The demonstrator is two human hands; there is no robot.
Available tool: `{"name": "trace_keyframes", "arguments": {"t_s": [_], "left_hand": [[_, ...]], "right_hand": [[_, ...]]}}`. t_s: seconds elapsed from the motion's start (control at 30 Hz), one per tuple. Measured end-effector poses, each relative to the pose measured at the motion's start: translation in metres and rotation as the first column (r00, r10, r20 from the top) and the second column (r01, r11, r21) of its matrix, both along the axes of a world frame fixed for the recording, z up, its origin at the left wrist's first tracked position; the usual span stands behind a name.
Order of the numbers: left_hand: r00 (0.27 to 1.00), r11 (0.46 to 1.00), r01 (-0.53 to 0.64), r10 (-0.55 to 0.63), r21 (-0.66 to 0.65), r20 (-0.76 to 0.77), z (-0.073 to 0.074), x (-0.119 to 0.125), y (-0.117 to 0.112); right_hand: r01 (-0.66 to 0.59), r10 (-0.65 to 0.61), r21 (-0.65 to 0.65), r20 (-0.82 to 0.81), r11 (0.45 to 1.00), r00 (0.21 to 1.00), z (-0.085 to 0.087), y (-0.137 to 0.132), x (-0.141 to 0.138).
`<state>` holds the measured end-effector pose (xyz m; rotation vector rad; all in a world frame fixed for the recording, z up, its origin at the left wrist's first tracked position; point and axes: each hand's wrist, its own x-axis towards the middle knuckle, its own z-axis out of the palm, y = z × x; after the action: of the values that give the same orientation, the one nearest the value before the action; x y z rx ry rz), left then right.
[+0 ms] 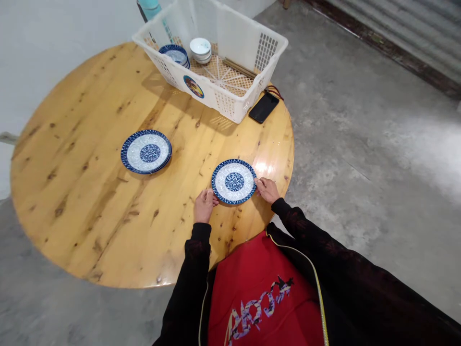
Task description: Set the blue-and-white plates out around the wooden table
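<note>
A blue-and-white patterned plate lies flat on the round wooden table near its front edge. My left hand grips the plate's left rim and my right hand grips its right rim. Both sleeves are black. Farther left on the table rests a small stack of matching plates, away from both hands.
A white plastic basket stands at the table's far side, holding blue-rimmed bowls and stacked white bowls. A black phone lies beside the basket at the table's right edge. Grey concrete floor surrounds the table.
</note>
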<state>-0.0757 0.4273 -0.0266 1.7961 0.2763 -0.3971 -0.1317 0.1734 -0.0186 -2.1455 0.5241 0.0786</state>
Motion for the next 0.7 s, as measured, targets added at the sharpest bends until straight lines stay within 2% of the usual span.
{"name": "trace_keyframes", "arguments": {"t_s": [0.13,0.27,0.5,0.7], "left_hand": [[0.997,0.997,-0.075,0.076,0.017,-0.026,-0.004,-0.013,0.029],[0.984,0.985,-0.169,0.171,0.033,-0.056,-0.005,-0.024,0.052],[0.987,0.987,-0.16,0.16,-0.022,-0.03,0.005,-0.028,0.049],[0.993,0.993,-0.113,0.113,-0.022,-0.019,0.004,-0.034,0.062]], "right_hand": [[0.122,-0.113,0.192,-0.058,0.974,0.992,-0.011,-0.003,-0.018],[0.214,-0.199,0.286,-0.079,0.934,0.977,-0.017,-0.004,-0.032],[0.307,-0.29,0.353,-0.102,0.884,0.951,-0.012,0.003,-0.041],[0.394,-0.377,0.38,-0.121,0.837,0.918,-0.007,0.026,-0.085]]}}
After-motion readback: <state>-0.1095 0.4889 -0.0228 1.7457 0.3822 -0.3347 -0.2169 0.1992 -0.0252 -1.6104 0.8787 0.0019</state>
